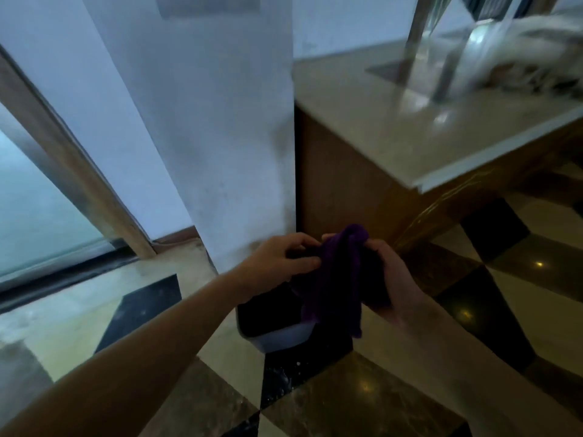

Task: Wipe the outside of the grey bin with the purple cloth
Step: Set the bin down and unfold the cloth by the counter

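From the head camera, both hands are raised in front of a white pillar [220,137], sharing the purple cloth [334,279] between them. The left hand [277,263] has its grip closed on the cloth's left edge, thumb and fingers pinching the fabric. The right hand [391,279] has its grip closed round the right side, with a fold of cloth bunched up over the top of its fingers. The cloth is a deep, dark purple with a soft, slightly fuzzy look; it is crumpled at the top and hangs loose below the hands in long folds, its lower corner dangling free. Directly beneath the hands stands the grey bin [277,337] on the floor [347,398], close against the foot of the pillar. Only its near rim and a strip of pale grey outer wall show; the inside looks black, and the cloth's hanging end covers part of the opening. The cloth does not appear to touch the bin's outside. To the right is a wooden bench [410,121] with a pale glossy top, blurred. The floor is chequered in black and beige polished tiles.
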Tool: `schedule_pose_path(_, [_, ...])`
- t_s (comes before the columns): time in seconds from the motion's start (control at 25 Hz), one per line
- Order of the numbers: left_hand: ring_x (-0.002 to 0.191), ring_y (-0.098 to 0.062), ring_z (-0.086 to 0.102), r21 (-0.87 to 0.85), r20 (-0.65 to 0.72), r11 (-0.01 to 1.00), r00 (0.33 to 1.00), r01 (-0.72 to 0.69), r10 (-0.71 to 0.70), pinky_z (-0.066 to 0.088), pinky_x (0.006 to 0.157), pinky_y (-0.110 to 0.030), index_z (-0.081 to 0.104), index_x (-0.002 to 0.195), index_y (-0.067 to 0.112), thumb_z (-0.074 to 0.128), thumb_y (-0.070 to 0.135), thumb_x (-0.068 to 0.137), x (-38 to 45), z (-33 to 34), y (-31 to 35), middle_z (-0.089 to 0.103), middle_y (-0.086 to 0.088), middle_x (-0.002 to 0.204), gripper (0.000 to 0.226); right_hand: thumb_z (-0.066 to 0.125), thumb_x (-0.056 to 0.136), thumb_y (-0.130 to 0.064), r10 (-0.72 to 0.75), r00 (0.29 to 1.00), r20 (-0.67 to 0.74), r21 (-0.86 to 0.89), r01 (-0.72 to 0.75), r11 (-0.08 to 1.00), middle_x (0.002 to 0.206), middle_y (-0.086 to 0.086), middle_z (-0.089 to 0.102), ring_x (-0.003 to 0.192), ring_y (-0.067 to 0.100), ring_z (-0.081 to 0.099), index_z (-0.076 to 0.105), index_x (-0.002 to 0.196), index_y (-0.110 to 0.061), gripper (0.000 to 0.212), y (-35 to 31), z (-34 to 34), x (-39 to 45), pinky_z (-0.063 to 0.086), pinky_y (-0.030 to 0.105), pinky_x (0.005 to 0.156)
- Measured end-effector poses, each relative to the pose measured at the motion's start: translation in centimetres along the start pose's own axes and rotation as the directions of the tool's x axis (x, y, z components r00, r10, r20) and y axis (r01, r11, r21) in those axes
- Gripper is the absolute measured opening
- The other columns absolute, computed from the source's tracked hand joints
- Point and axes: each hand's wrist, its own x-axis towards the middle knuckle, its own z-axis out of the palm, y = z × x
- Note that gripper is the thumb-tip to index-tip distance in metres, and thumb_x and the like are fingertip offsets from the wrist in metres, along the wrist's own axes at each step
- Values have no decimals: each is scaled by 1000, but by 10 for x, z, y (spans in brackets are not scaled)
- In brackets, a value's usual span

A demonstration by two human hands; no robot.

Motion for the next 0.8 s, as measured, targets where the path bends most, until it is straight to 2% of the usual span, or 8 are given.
schedule_pose_path(0.12, [81, 2, 65, 225, -94, 969, 988, -97, 121, 51, 72, -15, 63, 101, 33, 63, 22, 89, -22, -28, 108, 69, 12, 91, 16, 40, 95, -34, -52, 996, -72, -96, 45, 994, 125, 24, 63, 115, 38, 58, 55, 133, 3, 55, -85, 40, -43, 42, 50, 100])
schedule_pose_path(0.28, [84, -1, 62, 354, -145, 926, 971, -131, 192, 47, 72, -15, 60, 103, 34, 56, 23, 93, -44, -53, 224, 64, 18, 88, 15, 59, 83, -56, -226, 973, 52, -301, 231, 925, 120, 10, 71, 112, 26, 66, 69, 118, -22, 50, -180, 92, -105, 52, 43, 93])
schedule_pose_path(0.36, [85, -2, 61, 407, -125, 899, 964, -164, 233, 45, 71, -13, 60, 105, 33, 52, 25, 94, -49, -65, 263, 64, 16, 89, 16, 69, 80, -51, -387, 921, 33, -526, 345, 777, 108, -2, 73, 103, 15, 68, 65, 114, -30, 40, -213, 113, -124, 55, 25, 78])
schedule_pose_path(0.48, [90, -6, 60, 450, -82, 862, 950, -233, 300, 43, 73, -13, 58, 116, 29, 46, 23, 98, -58, -81, 297, 65, 7, 101, 22, 68, 88, -27, -638, 770, 13, -805, 387, 450, 94, -19, 70, 89, -5, 64, 62, 103, -39, 20, -244, 132, -141, 47, 7, 71])
schedule_pose_path(0.56, [96, -5, 56, 455, -89, 836, 918, -307, 386, 40, 77, -9, 54, 121, 28, 40, 22, 99, -66, -85, 308, 61, 6, 110, 27, 65, 91, -26, -702, 712, 23, -870, 361, 336, 92, -23, 68, 86, -6, 63, 64, 107, -37, 19, -257, 143, -152, 47, 6, 70])
schedule_pose_path(0.64, [101, -1, 51, 406, -112, 833, 884, -376, 453, 39, 79, -5, 47, 125, 33, 36, 32, 99, -72, -82, 309, 52, 9, 116, 28, 63, 91, -31, -755, 655, 30, -912, 327, 247, 88, -20, 69, 80, -2, 63, 65, 108, -33, 18, -264, 157, -157, 49, 12, 66])
schedule_pose_path(0.72, [102, -1, 50, 343, -115, 855, 886, -389, 449, 43, 77, -6, 38, 125, 39, 43, 56, 90, -79, -74, 304, 42, 12, 119, 39, 62, 89, -35, -793, 609, 25, -940, 285, 190, 84, -18, 68, 73, -1, 62, 62, 108, -33, 19, -267, 172, -158, 47, 15, 62])
schedule_pose_path(0.8, [97, -3, 51, 415, -135, 833, 880, -366, 454, 48, 68, -11, 33, 122, 36, 58, 62, 76, -82, -70, 296, 36, 12, 117, 58, 62, 88, -36, -810, 586, 19, -954, 253, 160, 81, -17, 66, 70, 1, 62, 58, 110, -35, 23, -270, 184, -159, 49, 17, 59])
